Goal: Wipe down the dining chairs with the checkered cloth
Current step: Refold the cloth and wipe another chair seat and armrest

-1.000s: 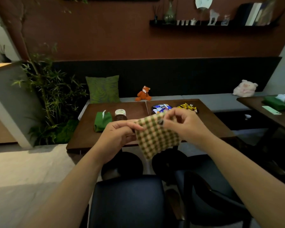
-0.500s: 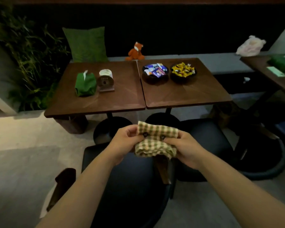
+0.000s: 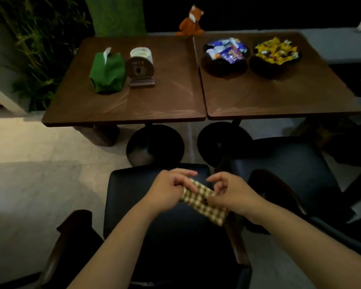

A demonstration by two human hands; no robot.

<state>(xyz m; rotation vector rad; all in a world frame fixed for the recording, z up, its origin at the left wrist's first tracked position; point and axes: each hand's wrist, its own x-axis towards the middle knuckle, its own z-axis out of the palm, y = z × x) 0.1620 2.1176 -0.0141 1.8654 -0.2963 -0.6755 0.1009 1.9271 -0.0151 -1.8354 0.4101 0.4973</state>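
Here, above the black padded seat of the near dining chair (image 3: 146, 205), the folded green-and-cream checkered cloth (image 3: 202, 200) is pinched between left hand (image 3: 167, 191) and right hand (image 3: 231, 195), each grip curled on it; best folded into a flat pad first.

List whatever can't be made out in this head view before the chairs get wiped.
- Checkered cloth: its ends are covered by the left hand and right hand; whether it touches the seat is unclear.
- Near chair: its back and legs are cut off by the bottom edge, and the arms hide part of the seat.
- Right chair: its far side is lost in shadow.
- Round stand: lettering too small and blurred.
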